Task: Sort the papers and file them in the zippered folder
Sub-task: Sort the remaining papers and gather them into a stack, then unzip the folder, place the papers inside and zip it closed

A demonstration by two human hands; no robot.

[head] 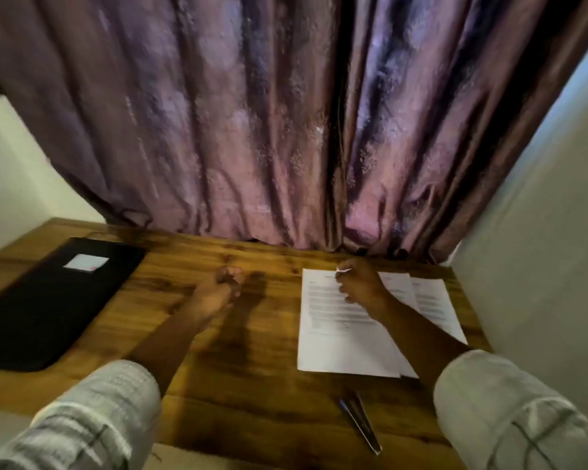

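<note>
the papers (347, 327) are lying on the table (252, 385), long axis running away from the viewer. their far edge is being pinched by the right hand (360, 286). the left hand (218, 290) is being held curled, nearer the closed folder (48, 307), far left.

Likely home, wooden desk (252, 385), purple curtain (252, 113)
</note>
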